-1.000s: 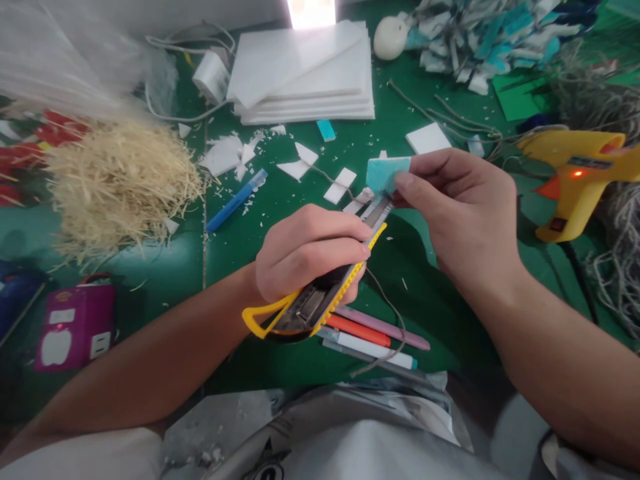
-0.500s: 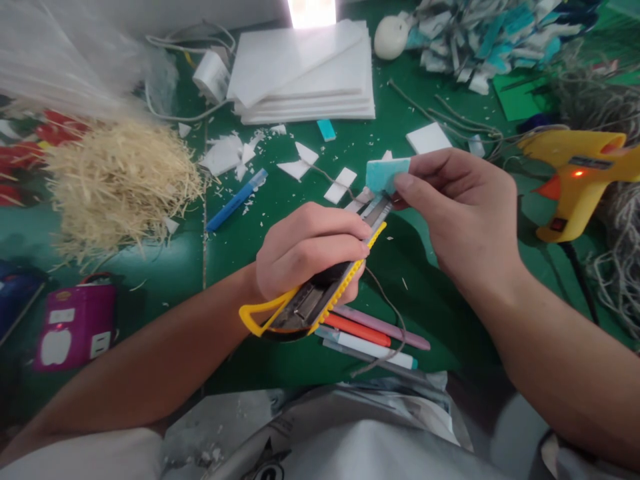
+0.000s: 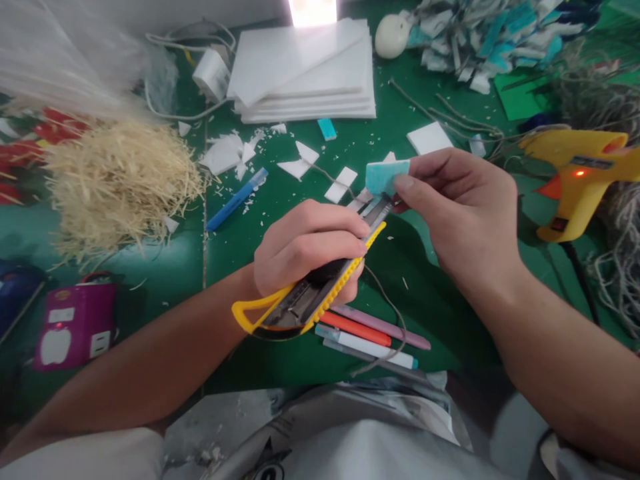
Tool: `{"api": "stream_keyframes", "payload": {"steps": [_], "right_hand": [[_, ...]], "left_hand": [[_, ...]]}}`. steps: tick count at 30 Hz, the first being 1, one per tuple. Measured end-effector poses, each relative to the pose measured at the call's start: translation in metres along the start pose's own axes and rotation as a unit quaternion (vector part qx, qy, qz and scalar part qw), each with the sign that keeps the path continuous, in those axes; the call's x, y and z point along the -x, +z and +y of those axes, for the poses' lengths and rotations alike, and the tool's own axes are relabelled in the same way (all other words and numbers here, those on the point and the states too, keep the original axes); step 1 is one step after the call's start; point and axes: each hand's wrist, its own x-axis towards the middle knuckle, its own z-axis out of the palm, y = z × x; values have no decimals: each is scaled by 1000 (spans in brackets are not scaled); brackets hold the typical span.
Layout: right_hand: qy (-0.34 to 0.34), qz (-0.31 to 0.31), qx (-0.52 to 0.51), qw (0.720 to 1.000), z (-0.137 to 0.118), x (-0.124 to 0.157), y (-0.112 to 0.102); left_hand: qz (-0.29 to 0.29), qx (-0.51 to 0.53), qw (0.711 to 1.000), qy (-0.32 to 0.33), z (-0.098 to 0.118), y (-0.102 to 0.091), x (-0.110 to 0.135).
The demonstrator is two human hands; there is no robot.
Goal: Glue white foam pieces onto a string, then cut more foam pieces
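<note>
My left hand [image 3: 313, 247] is wrapped round a yellow and black utility knife [image 3: 305, 303], its blade pointing up and to the right. Between thumb and fingers, my right hand [image 3: 465, 213] pinches a small light-blue foam piece [image 3: 383, 179]. The blade tip lies at the lower edge of this piece; whether it cuts in I cannot tell. Just beyond the knife, a white foam rectangle [image 3: 341, 185] and pointed white scraps [image 3: 299, 162] lie by a thin grey cord. Below my left hand are several markers, among them an orange marker [image 3: 357, 328].
White foam sheets [image 3: 305, 73] are stacked at the back under a bright lamp. A yellow glue gun [image 3: 575, 177] with a lit red light stands at right. Straw-like shreds [image 3: 125, 190], a blue marker [image 3: 236, 200] and a purple socket box [image 3: 75, 327] are at left.
The rear end of the utility knife has shifted slightly left and up with my left hand. My right hand and the blue foam piece are almost unmoved.
</note>
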Motion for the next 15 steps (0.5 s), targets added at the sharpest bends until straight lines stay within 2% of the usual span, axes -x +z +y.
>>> {"api": "stream_keyframes", "payload": {"steps": [10,15], "right_hand": [[-4,-11,29,1000,-1,1,-2],[14,-7,-8,1000,0,-1,0]], "left_hand": [[2,8,1000,-3,1,1,-2],[8,2,1000,1,2,2,0]]}}
